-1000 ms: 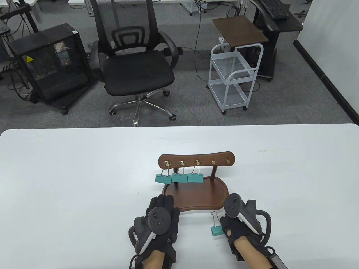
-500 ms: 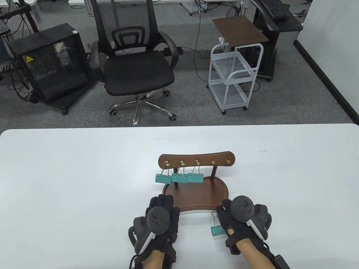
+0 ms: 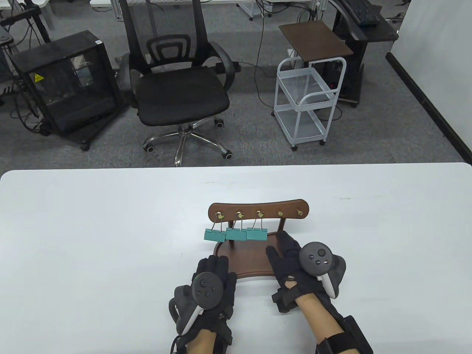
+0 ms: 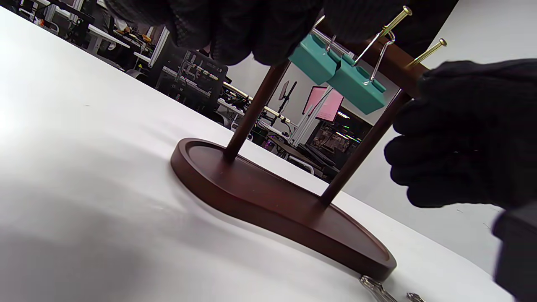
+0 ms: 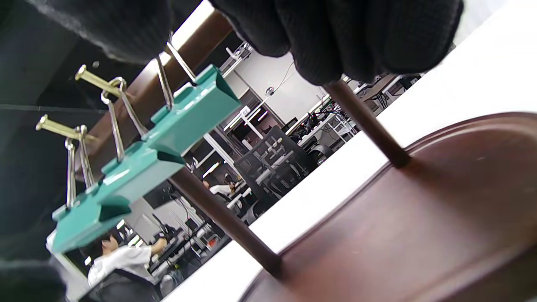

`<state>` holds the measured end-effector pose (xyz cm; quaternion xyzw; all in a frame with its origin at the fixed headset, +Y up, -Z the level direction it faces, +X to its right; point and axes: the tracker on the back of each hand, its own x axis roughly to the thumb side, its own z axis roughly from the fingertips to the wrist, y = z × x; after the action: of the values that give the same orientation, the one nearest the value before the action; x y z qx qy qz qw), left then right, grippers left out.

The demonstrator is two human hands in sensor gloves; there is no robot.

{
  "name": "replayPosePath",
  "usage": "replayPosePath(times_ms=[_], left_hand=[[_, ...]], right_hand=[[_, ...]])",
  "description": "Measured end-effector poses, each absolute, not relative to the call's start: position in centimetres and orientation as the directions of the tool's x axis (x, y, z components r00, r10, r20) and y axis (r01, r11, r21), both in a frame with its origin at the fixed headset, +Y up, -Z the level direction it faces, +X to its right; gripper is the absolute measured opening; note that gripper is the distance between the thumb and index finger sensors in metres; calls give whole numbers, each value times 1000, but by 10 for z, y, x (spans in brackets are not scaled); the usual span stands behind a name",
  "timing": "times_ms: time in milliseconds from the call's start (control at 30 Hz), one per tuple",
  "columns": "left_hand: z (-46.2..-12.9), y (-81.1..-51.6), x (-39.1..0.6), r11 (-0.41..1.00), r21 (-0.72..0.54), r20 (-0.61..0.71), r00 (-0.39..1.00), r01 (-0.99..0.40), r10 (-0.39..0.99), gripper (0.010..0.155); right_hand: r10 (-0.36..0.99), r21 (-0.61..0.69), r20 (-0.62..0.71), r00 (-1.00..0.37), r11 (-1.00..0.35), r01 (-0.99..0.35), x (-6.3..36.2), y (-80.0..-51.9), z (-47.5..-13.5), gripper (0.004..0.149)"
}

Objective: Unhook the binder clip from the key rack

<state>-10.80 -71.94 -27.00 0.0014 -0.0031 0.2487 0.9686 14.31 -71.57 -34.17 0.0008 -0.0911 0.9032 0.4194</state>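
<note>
Three teal binder clips (image 3: 236,233) hang from the key rack (image 3: 258,208) at its 9 o'clock end. Right hand (image 3: 295,263), fingers spread and holding nothing, hovers over the rack's base; left hand (image 3: 214,285) rests flat on the surface (image 3: 92,239).

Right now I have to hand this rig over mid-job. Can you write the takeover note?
Left hand: rests at the near edge of the key rack base, holding nothing.
Right hand: open, empty, over the base with fingers pointing towards the hanging clips.
Three teal binder clips hang on the three left hooks; the two right hooks are bare.
No clip is gripped yet.
Left to do: probably take the nearest, rightmost clip, lift it off its hook.
</note>
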Motion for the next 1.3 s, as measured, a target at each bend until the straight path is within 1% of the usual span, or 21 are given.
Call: replayPosePath(times_ms=[100, 267, 300, 400, 533, 700, 767, 1033, 1300], left_hand=[[-270, -719, -108, 876, 3, 9, 876, -482, 482, 62], [-270, -719, -109, 876, 7, 11, 876, -482, 481, 62], [-270, -719, -109, 877, 6, 11, 877, -481, 481, 62], [-269, -719, -109, 875, 7, 10, 875, -484, 484, 62], [-269, -719, -109, 872, 8, 12, 872, -489, 489, 61], [-269, -719, -109, 870, 10, 16, 870, -493, 492, 62], [-269, -719, -110, 869, 11, 16, 869, -495, 495, 62], [-269, -719, -110, 870, 11, 14, 870, -492, 492, 62], [-269, -718, -110, 867, 12, 15, 867, -498, 498, 62]], right_hand=[[815, -224, 70, -575, -549, -805, 140, -719, -347, 67], [876, -223, 29, -481, -463, -858, 138, -727, -355, 68], [887, -216, 27, -461, -445, -869, 138, -729, -356, 68], [942, -173, 13, -336, -329, -928, 139, -736, -362, 69], [969, -102, -15, -245, -245, -964, 139, -743, -368, 71], [989, -57, -57, -136, -139, -989, 138, -750, -372, 71], [991, -22, -75, -112, -114, -993, 136, -751, -374, 71], [992, 18, -101, -80, -79, -997, 134, -752, -377, 69], [987, 21, -100, -125, -124, -992, 134, -750, -377, 61]])
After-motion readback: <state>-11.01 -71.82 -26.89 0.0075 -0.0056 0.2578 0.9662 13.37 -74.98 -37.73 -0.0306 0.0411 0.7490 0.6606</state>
